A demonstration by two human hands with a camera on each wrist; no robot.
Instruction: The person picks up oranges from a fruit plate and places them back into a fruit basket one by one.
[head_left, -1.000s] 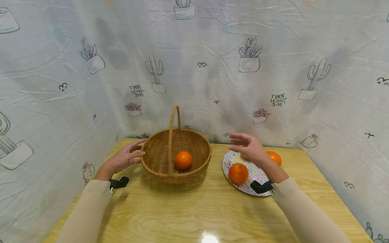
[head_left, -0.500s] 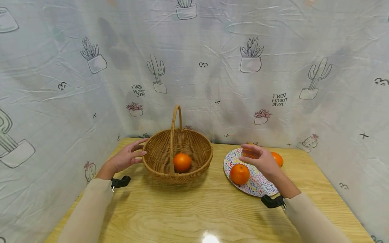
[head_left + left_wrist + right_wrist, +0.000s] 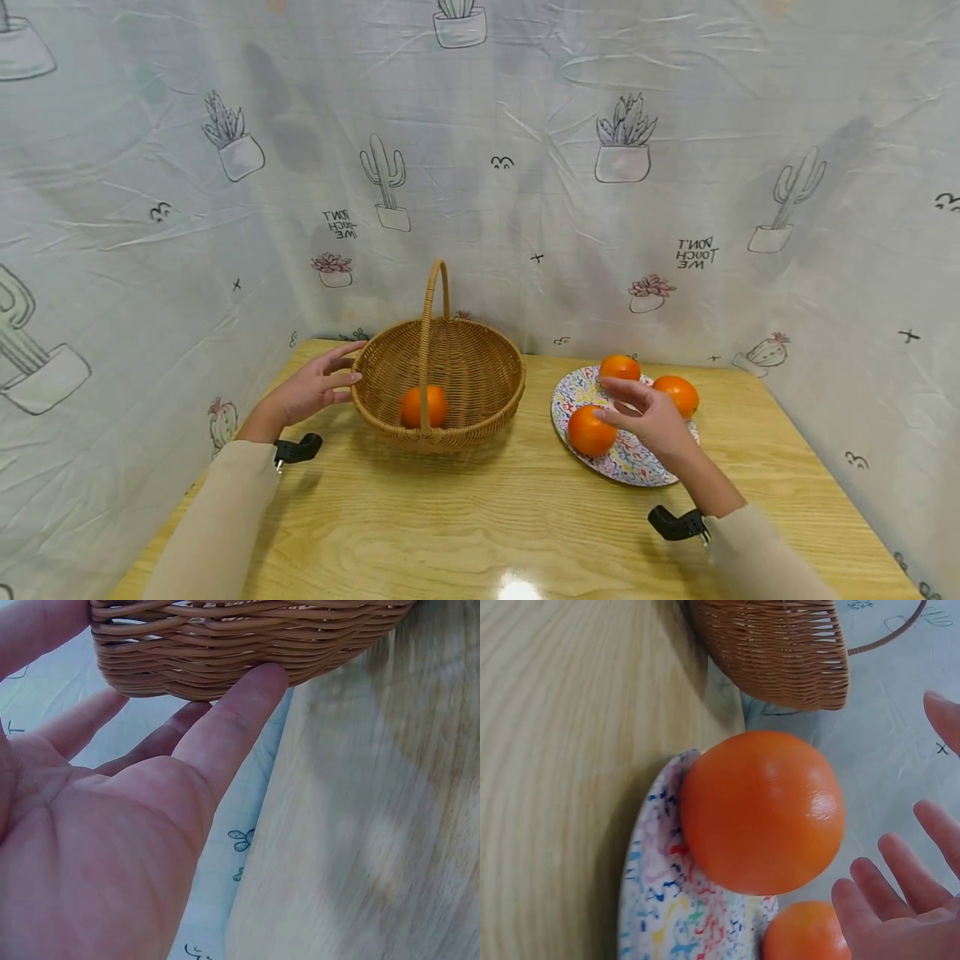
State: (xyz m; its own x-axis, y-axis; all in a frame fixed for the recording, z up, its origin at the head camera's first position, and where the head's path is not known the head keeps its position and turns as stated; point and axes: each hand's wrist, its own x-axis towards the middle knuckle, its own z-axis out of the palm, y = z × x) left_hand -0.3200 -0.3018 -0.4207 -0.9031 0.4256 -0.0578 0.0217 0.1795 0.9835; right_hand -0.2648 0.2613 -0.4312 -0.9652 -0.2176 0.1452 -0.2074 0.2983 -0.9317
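In the head view my left hand (image 3: 311,390) touches the left side of a wicker basket (image 3: 483,367). The left wrist view has its fingers extended against the woven wall (image 3: 180,652). An orange (image 3: 437,406) lies inside the basket, partly behind the arched handle (image 3: 425,350). On the right, my right hand (image 3: 654,421) hovers over a round patterned plate (image 3: 637,471), fingers loosely bent and holding nothing. Three oranges sit on that plate: a front one (image 3: 587,433) nearest my fingertips, a back one (image 3: 619,367) and a right one (image 3: 677,395).
Everything stands on a light wooden table (image 3: 435,533). A pale curtain (image 3: 525,167) printed with cacti hangs close behind and at both sides. The basket's handle rises well above its rim. Each wrist carries a black mount (image 3: 298,448).
My right hand has moved back and slightly right over the plate, uncovering the back orange. The orange in the basket has rolled left. My left hand has stayed at the basket.
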